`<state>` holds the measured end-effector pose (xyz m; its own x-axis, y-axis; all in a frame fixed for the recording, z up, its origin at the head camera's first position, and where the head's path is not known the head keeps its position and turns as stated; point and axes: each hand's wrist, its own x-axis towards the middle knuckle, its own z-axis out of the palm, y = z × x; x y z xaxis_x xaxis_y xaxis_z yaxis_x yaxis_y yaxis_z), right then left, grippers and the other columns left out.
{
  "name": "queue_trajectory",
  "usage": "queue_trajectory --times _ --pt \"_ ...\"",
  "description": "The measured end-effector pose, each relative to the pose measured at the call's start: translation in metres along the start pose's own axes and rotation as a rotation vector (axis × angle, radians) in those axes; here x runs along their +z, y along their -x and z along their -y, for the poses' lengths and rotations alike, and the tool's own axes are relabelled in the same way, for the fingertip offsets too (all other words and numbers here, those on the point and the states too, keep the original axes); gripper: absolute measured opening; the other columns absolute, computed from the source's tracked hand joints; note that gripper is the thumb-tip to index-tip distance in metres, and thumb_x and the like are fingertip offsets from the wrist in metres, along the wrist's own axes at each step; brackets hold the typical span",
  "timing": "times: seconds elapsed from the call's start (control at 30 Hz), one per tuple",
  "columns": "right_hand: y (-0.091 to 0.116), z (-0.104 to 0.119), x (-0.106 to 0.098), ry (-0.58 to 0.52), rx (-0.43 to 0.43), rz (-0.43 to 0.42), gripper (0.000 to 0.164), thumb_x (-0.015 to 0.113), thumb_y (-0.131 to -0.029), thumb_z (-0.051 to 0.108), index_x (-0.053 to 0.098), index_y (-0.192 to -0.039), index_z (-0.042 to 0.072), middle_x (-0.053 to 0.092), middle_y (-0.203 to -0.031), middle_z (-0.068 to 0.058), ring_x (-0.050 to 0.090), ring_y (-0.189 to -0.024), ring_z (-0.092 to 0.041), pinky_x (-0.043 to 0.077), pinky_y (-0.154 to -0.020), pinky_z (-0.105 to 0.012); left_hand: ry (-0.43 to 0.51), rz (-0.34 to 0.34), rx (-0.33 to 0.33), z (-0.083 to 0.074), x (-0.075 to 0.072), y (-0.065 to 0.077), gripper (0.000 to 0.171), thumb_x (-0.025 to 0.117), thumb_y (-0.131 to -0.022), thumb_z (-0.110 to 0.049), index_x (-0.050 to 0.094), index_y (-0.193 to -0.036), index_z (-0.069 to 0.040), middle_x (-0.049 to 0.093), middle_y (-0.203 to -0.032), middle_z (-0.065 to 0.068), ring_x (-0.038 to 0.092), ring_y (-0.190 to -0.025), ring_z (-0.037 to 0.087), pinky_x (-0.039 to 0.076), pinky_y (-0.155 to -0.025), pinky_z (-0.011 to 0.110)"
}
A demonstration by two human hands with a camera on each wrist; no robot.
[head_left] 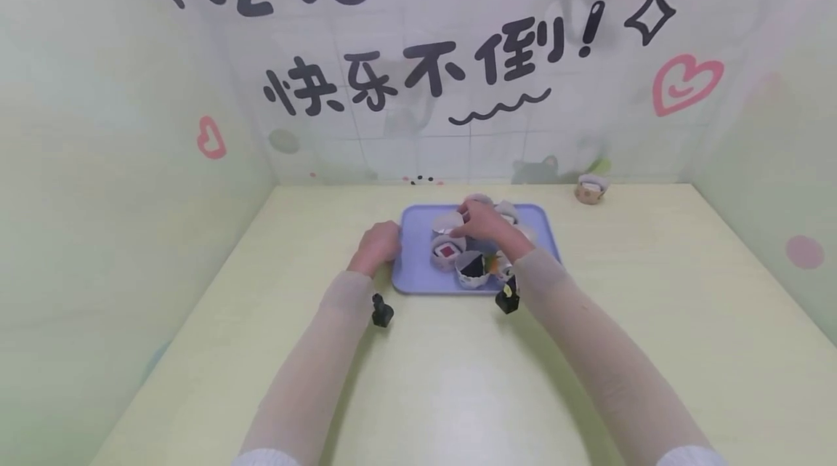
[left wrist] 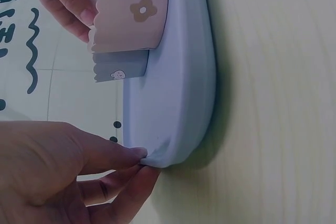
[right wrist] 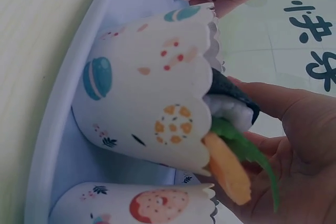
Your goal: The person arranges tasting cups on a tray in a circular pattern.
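At the left side of a light blue tray (head_left: 412, 262), my left hand (head_left: 379, 244) pinches the rim between thumb and fingers, seen close in the left wrist view. My right hand (head_left: 484, 222) reaches over the tray, thumb and fingers curled at a pale paper cup (head_left: 447, 222) in the back left of the group. Just in front stands a pinkish flower-print cup (left wrist: 128, 22) that hides part of the right fingers in the left wrist view. A white patterned cup (right wrist: 152, 77) holds a seaweed-wrapped rice piece (right wrist: 231, 106), a green leaf and an orange piece.
Several more paper cups share the tray, among them one with a donut print (right wrist: 157, 205). A brown paper cup (head_left: 590, 193) stands apart at the table's back right. Behind the table (head_left: 445, 379) rises a wall with black lettering (head_left: 431, 70).
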<state>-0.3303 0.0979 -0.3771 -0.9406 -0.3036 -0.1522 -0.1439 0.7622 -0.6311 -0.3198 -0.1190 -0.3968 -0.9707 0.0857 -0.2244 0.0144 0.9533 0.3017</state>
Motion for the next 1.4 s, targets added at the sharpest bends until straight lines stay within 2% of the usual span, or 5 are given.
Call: queue_trajectory --times 0.33,0.47,0.87,1.13,1.4 --pt "0.007 0.002 -0.014 -0.080 -0.011 0.004 0.059 0.070 -0.092 0.021 0.046 -0.139 -0.004 0.057 -0.136 -0.025 0.061 -0.119 -0.037 0.052 -0.100 -0.044 -0.001 0.014 -0.010 -0.001 -0.002 0.001 0.027 0.050 -0.097 -0.002 0.063 -0.121 0.001 0.065 -0.095 0.013 0.057 -0.076 0.020 0.050 -0.065 0.025" --pt "0.010 0.001 -0.019 -0.093 -0.007 0.003 0.058 0.068 -0.093 0.023 0.046 -0.141 -0.002 0.059 -0.136 -0.023 0.065 -0.113 -0.037 0.055 -0.094 -0.042 -0.003 0.011 -0.006 -0.001 -0.003 0.001 0.024 0.050 -0.096 -0.001 0.065 -0.115 0.001 0.065 -0.094 0.012 0.057 -0.075 0.020 0.050 -0.065 0.026" --pt "0.019 -0.002 -0.039 -0.067 0.004 -0.064 0.048 0.068 -0.093 0.023 0.056 -0.134 0.002 0.063 -0.131 -0.020 0.061 -0.119 -0.034 0.054 -0.095 -0.043 -0.016 0.006 0.012 -0.001 -0.003 0.000 0.016 0.052 -0.094 0.000 0.066 -0.102 -0.001 0.062 -0.087 0.010 0.056 -0.073 0.020 0.049 -0.064 0.025" --pt "0.027 -0.006 -0.052 -0.065 0.045 -0.045 0.051 0.066 -0.095 0.024 0.051 -0.136 -0.001 0.058 -0.136 -0.023 0.061 -0.119 -0.036 0.053 -0.099 -0.045 -0.014 0.016 -0.001 -0.001 -0.003 0.002 0.017 0.051 -0.095 -0.001 0.065 -0.104 -0.002 0.062 -0.086 0.010 0.056 -0.073 0.020 0.049 -0.064 0.026" --pt "0.031 -0.022 -0.064 -0.053 0.002 -0.088 0.052 0.066 -0.094 0.021 0.051 -0.136 -0.004 0.058 -0.135 -0.026 0.062 -0.116 -0.038 0.054 -0.096 -0.046 -0.030 0.010 -0.003 0.000 -0.001 0.001 0.015 0.052 -0.093 0.000 0.065 -0.099 -0.002 0.060 -0.083 0.009 0.056 -0.074 0.020 0.048 -0.064 0.026"
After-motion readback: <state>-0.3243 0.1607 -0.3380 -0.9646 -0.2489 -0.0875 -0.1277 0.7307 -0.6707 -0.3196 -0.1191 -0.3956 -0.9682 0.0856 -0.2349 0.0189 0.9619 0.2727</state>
